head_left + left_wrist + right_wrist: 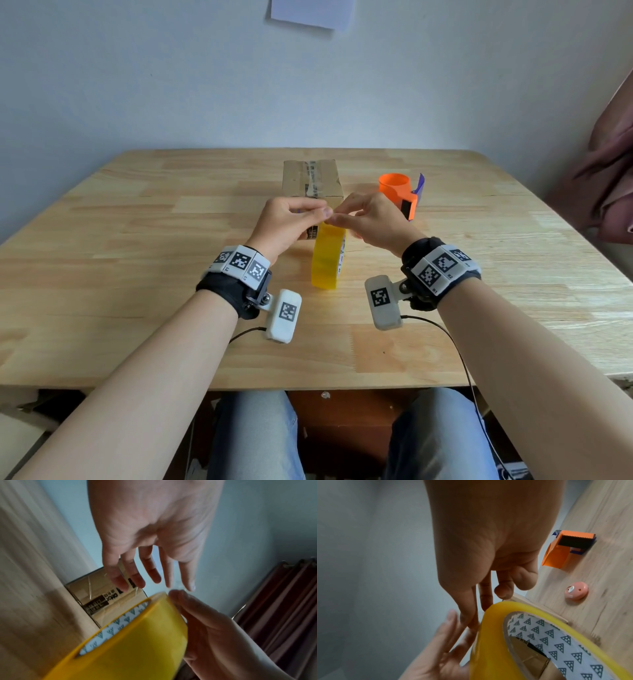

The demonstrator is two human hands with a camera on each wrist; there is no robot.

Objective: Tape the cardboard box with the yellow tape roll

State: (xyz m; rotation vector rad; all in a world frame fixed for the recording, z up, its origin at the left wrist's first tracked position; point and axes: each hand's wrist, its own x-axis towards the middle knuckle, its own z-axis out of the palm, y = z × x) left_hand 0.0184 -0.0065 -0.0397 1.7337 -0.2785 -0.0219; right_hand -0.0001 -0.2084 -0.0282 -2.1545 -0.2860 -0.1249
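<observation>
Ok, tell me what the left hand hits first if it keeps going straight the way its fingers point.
Probably the brown cardboard box: the left hand points away over the yellow tape roll, and the box stands just beyond its fingertips, though depth is unclear.

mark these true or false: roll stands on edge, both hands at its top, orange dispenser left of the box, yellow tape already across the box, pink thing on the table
1. The yellow tape roll stands on edge: true.
2. The left hand and right hand meet at its top: true.
3. The orange dispenser is left of the cardboard box: false, it stands right of it.
4. Yellow tape already runs across the box: false, only older clear tape shows.
5. A pink round thing lies on the table: true.
</observation>
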